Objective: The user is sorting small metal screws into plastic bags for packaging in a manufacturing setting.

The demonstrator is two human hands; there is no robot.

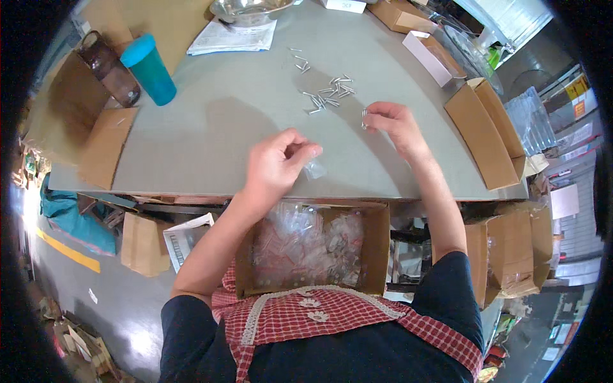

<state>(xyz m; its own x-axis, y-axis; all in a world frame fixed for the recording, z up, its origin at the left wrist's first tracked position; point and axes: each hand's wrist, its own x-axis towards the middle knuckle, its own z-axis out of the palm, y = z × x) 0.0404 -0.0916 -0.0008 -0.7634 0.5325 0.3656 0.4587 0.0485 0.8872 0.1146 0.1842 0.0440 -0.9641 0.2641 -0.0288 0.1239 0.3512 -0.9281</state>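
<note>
One wide head-worn fisheye view looks down on the table (172, 153) from close above.

Your table (204, 156) is brightly lit; soft shadows fall beside your left hand (274, 163) and right hand (394, 126); glare whitens the floor (128, 309); fisheye distortion curves edges near the black rim.

The person's left hand (278, 163) is holding a curled pose, thumb and bent fingers pinching toward the right. The right hand (394, 127) is hovering slightly farther out, its digits pinching leftward. The left forearm (214, 246) and right forearm (440, 201) are slanting inward from the near side.
</note>
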